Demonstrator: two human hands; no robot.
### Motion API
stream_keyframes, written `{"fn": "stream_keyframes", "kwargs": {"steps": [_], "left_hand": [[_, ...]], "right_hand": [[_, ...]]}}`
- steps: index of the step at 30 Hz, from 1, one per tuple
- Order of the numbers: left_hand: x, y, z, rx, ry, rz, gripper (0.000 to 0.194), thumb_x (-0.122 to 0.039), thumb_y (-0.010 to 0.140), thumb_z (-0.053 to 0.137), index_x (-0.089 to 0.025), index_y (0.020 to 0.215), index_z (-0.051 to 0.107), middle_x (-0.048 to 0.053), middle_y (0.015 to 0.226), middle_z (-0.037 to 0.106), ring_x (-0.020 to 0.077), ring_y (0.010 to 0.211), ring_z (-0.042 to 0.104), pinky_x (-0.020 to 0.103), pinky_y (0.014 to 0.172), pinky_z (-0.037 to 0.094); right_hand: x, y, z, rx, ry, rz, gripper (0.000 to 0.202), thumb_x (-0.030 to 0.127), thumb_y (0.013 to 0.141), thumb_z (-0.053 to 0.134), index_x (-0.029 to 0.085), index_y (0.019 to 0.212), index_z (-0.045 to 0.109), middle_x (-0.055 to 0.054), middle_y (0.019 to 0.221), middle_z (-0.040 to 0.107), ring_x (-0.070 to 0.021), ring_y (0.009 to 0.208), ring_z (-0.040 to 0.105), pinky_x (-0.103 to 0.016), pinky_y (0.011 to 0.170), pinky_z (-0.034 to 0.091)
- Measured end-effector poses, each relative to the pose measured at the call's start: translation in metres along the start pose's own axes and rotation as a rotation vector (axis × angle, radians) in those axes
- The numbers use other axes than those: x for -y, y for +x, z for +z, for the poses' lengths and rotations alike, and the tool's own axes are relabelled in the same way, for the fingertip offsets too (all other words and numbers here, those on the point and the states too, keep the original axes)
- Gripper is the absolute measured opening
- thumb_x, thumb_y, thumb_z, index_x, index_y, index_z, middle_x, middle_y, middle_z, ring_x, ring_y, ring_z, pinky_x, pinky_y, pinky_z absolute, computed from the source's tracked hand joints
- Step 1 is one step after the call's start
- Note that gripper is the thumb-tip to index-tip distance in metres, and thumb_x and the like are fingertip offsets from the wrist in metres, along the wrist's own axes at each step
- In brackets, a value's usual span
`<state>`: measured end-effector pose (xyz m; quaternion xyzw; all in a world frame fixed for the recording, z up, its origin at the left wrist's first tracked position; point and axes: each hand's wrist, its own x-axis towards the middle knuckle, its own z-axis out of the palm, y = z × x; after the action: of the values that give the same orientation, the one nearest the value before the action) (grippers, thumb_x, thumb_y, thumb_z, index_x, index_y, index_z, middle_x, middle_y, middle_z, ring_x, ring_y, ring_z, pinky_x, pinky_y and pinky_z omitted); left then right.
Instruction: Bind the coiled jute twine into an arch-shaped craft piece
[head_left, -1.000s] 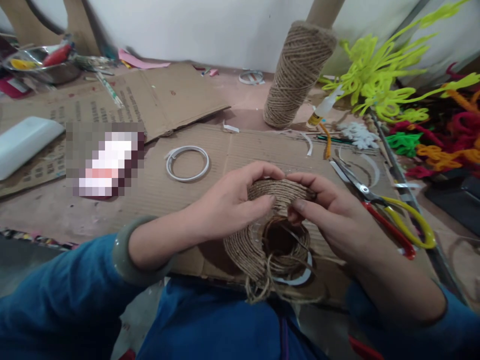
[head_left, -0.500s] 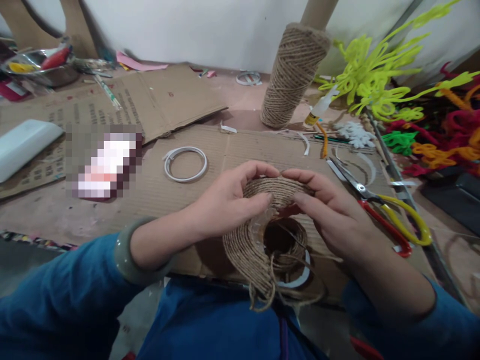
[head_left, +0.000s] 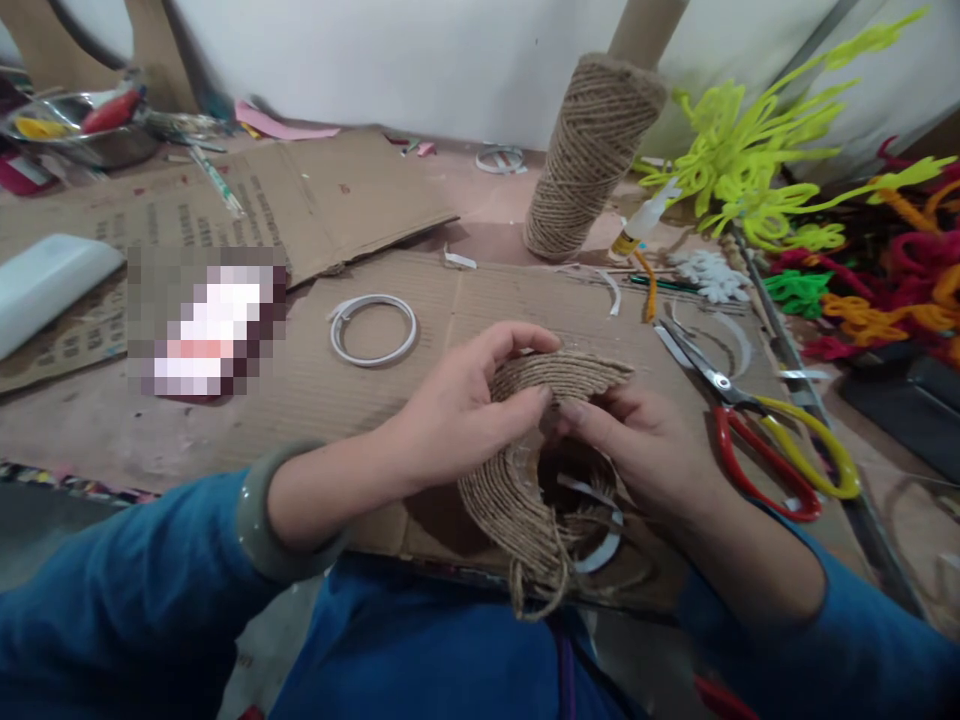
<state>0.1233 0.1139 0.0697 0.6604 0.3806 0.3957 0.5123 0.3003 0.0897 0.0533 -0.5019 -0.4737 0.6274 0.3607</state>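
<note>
A curved, flat piece of twine rows (head_left: 502,500) hangs over the near edge of the cardboard, with loose twine ends at its bottom. My left hand (head_left: 480,405) pinches its upper left part, thumb on the inner edge and fingers over the outer edge. My right hand (head_left: 645,440) is closed at its inner edge on the right; the thumb tip presses there and the other fingers are partly hidden behind the piece. Beneath the piece and my right hand lies a coil of twine, mostly hidden, beside a curved white strip (head_left: 606,548).
Scissors (head_left: 722,383) with red and yellow handles lie right of my right hand. Behind stand a large twine spool (head_left: 592,150) and a glue bottle (head_left: 641,222). A white ring coil (head_left: 373,330) and a blurred-out phone (head_left: 217,330) lie left, on and beside cardboard (head_left: 330,390).
My right hand has moved down from the upper edge of the twine piece to its inner edge, uncovering the piece's right end. The piece has shifted slightly right.
</note>
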Motion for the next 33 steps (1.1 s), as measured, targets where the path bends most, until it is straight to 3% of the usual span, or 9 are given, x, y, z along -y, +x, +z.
{"fn": "stream_keyframes", "kwargs": {"steps": [3, 7, 12, 19, 24, 29, 33], "left_hand": [[-0.001, -0.002, 0.002, -0.001, -0.022, -0.019, 0.028, -0.015, 0.077, 0.057, -0.015, 0.104, 0.053, 0.006, 0.106, 0.065, 0.0145, 0.098, 0.062, 0.026, 0.087, 0.049], [-0.002, -0.004, 0.002, 0.015, -0.045, -0.020, 0.027, -0.015, 0.078, 0.058, -0.015, 0.105, 0.053, 0.005, 0.106, 0.065, 0.0140, 0.097, 0.062, 0.025, 0.087, 0.050], [-0.002, -0.004, 0.000, 0.048, -0.025, 0.005, 0.032, -0.020, 0.078, 0.064, -0.016, 0.107, 0.052, 0.004, 0.105, 0.065, 0.0144, 0.096, 0.062, 0.026, 0.085, 0.050], [-0.005, -0.002, -0.002, 0.046, -0.019, -0.022, 0.034, -0.015, 0.075, 0.063, -0.017, 0.106, 0.051, 0.005, 0.110, 0.064, 0.0151, 0.098, 0.061, 0.027, 0.087, 0.049], [-0.006, -0.003, 0.001, 0.038, -0.050, -0.052, 0.034, -0.012, 0.072, 0.061, -0.017, 0.104, 0.051, 0.004, 0.106, 0.064, 0.0143, 0.096, 0.061, 0.026, 0.086, 0.049], [-0.006, -0.003, 0.003, 0.019, -0.100, -0.121, 0.033, -0.011, 0.071, 0.061, -0.018, 0.101, 0.051, 0.002, 0.102, 0.063, 0.0136, 0.092, 0.061, 0.025, 0.083, 0.050], [-0.005, -0.001, 0.002, 0.018, -0.177, -0.165, 0.032, -0.011, 0.072, 0.062, -0.017, 0.101, 0.050, 0.001, 0.098, 0.064, 0.0121, 0.088, 0.061, 0.024, 0.080, 0.050]], "right_hand": [[0.001, -0.003, 0.001, 0.000, 0.008, 0.037, 0.038, 0.054, 0.068, 0.074, 0.019, 0.059, 0.064, 0.000, 0.053, 0.059, -0.0136, 0.048, 0.057, -0.025, 0.044, 0.046], [0.004, -0.007, 0.003, 0.026, 0.088, 0.006, 0.032, 0.049, 0.071, 0.074, 0.020, 0.059, 0.066, 0.000, 0.057, 0.061, -0.0126, 0.050, 0.057, -0.025, 0.047, 0.047], [0.003, -0.007, 0.001, 0.064, 0.103, 0.068, 0.035, 0.052, 0.072, 0.072, 0.020, 0.060, 0.064, 0.000, 0.055, 0.059, -0.0120, 0.047, 0.055, -0.025, 0.044, 0.046], [-0.002, -0.004, -0.011, 0.090, 0.073, -0.146, 0.031, 0.051, 0.083, 0.062, 0.022, 0.071, 0.068, -0.001, 0.067, 0.064, -0.0142, 0.059, 0.059, -0.026, 0.052, 0.049], [-0.002, -0.004, -0.005, 0.086, 0.047, -0.120, 0.028, 0.044, 0.081, 0.066, 0.022, 0.064, 0.064, 0.001, 0.059, 0.059, -0.0122, 0.052, 0.055, -0.024, 0.045, 0.042], [0.001, -0.008, 0.003, 0.047, 0.055, -0.027, 0.032, 0.049, 0.079, 0.067, 0.021, 0.063, 0.063, 0.000, 0.059, 0.061, -0.0131, 0.051, 0.056, -0.025, 0.046, 0.044], [-0.004, 0.000, -0.009, 0.053, -0.048, -0.085, 0.039, 0.056, 0.080, 0.063, 0.020, 0.066, 0.065, -0.002, 0.061, 0.064, -0.0157, 0.055, 0.060, -0.028, 0.050, 0.048]]}}
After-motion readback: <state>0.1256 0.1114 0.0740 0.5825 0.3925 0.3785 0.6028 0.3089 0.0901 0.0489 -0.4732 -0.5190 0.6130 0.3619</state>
